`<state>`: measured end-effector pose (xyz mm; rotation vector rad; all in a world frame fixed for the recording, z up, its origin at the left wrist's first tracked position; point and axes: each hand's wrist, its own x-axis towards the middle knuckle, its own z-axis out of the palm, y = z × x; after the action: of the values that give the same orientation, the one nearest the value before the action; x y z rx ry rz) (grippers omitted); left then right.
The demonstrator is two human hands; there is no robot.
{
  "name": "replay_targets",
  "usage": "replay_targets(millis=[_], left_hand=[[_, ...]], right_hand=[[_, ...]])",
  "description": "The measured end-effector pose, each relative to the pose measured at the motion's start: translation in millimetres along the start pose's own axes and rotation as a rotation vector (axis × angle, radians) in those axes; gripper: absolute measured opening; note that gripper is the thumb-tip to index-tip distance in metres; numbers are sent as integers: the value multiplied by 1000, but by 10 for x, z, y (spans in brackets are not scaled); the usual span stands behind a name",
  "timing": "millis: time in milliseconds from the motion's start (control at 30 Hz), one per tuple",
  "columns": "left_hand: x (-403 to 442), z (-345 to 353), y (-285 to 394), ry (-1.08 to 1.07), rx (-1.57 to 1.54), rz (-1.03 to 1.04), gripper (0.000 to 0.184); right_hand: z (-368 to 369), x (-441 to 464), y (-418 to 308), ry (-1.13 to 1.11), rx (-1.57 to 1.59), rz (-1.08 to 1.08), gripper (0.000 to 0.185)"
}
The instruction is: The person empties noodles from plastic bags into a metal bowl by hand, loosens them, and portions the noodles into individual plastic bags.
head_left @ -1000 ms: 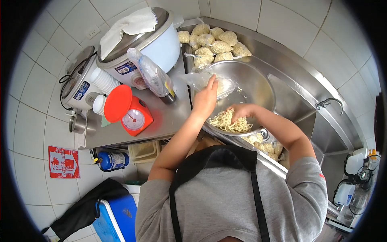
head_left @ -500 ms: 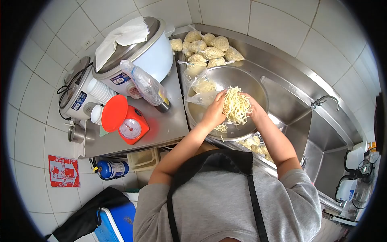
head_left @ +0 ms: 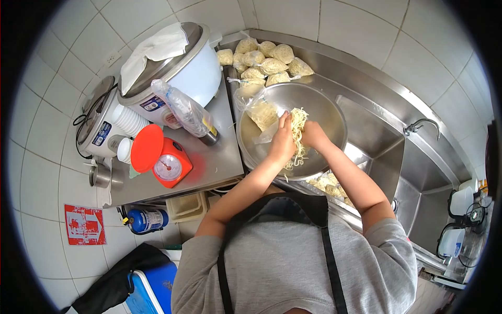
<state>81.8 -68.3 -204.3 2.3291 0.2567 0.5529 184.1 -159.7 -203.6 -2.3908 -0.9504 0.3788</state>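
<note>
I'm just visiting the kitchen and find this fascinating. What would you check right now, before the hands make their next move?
1. Noodles held: ok; the left hand has the bunch of noodles.
2. Right-hand grip: cannot tell; the right hand is at the bunch's other side, its fingers largely hidden.
3. Catching surface below: ok; the steel bowl lies under both hands.
4. Bunch tidy: not ok; loose strands dangle beneath it.
5. Clear bag's mouth open: cannot tell; the clear bag with noodles lies at the bowl's left side.
6. Scale reading: cannot tell; the red scale's dial is too small to read.
</note>
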Motion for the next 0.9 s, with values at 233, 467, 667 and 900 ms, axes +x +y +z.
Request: replay_targets(millis=[233, 467, 667, 900], left_hand=[[-24, 72, -8, -3, 40, -43, 69], [181, -280, -140, -1, -18, -59, 74], [79, -276, 17, -247, -157, -124, 71], [142, -207, -247, -357, -389, -422, 58]], right_hand=[[0, 102, -170, 48, -55, 50, 28], [-75, -3, -92, 19, 585, -191, 40], [172, 366, 78, -129, -14, -128, 33], [-527, 324, -492, -450, 75, 191, 36]])
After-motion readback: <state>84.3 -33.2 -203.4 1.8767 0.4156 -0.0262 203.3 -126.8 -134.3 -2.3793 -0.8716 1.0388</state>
